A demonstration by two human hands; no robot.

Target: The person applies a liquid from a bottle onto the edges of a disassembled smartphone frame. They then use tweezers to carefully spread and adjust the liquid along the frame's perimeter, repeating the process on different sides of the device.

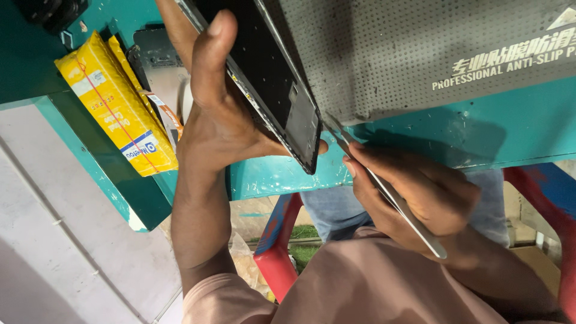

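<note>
**Phone frame on edge, tweezers at its corner**

Teal bench (420,138), paint chipped along its front lip, carried a grey dotted mat (420,54) across the top. Yellow padded packs (114,102) lay on the bench to the left, with a bare metal plate (157,66) just beside them. Red chair (279,240) showed below the bench edge.

Hands:
- Left hand (222,114) was closed round a dark phone frame (270,78). Thumb stood up along one face, remaining fingers mostly hidden behind it. Frame stood tilted on edge, its lower corner hanging just past the bench lip. Forearm rose steeply from below.
- Right hand (414,192) pinched a pair of steel tweezers (396,201), fingers curled tight near the middle of the shaft. Tips pointed up toward the frame's lower corner; whether they touched it I could not tell, as the mat's shadow covered that spot.

Risks, as I judged them:
- Frame had no rest under it, so a loose left grip would likely drop it past the bench to the floor.
- Steel tips at the corner could scratch or gouge the frame if the right wrist pushed hard or slipped sideways.
- Frame held by its faces alone; a twist from prying might flex it.
</note>
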